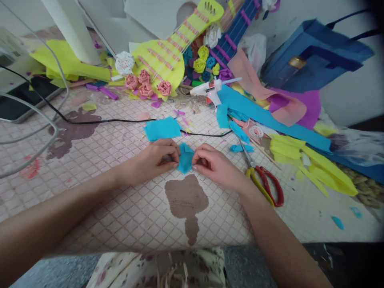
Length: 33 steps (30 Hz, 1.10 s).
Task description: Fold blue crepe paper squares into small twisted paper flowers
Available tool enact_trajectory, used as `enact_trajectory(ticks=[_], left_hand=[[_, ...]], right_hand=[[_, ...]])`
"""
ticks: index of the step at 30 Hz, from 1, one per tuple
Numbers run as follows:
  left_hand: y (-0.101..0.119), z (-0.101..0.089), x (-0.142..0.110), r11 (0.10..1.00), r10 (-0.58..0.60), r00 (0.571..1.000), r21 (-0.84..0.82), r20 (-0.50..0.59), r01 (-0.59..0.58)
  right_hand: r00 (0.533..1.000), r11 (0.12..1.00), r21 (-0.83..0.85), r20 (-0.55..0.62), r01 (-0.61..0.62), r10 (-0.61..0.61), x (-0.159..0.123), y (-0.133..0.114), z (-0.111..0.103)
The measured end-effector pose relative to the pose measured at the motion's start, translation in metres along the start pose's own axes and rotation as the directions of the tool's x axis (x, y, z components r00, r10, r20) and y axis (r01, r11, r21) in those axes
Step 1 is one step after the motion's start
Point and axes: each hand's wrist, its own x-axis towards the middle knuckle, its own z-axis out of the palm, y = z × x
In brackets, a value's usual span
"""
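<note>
Between my hands, just above the table, is a small folded piece of blue crepe paper (186, 158). My left hand (160, 159) pinches its left edge between thumb and fingers. On the opposite edge, my right hand (214, 165) grips it the same way. A flat stack of blue paper pieces (163, 129) lies just beyond my left hand. Scissors (264, 182) with red and yellow handles rest to the right of my right hand, blades pointing away. Small blue paper scraps (241, 148) lie near the blade tips.
A white glue gun (208, 90) stands behind, near a black cable (114, 120) crossing the table. Yellow (162, 60) and blue paper guitars (237, 34) with paper roses lean at the back. Yellow paper strips (312, 160) lie right, below a blue bag (315, 56). A tablet (27, 100) is left.
</note>
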Motion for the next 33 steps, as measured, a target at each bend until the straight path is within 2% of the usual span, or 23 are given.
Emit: enact_trajectory(ticks=[7,20,33], left_hand=[[0.001,0.003,0.000,0.998,-0.037,0.999,0.054,-0.023,0.039],[0.015,0.015,0.004,0.960,-0.179,0.978,0.197,-0.107,0.197],[0.015,0.019,0.004,0.950,-0.181,0.974,0.232,-0.138,0.210]], right_hand=[[1.000,1.000,-0.008,-0.023,-0.019,0.019,0.000,0.001,0.001],[0.993,0.992,-0.102,-0.099,-0.072,0.062,0.002,-0.006,0.012],[0.990,0.982,-0.167,-0.122,-0.092,0.072,0.003,-0.009,0.016]])
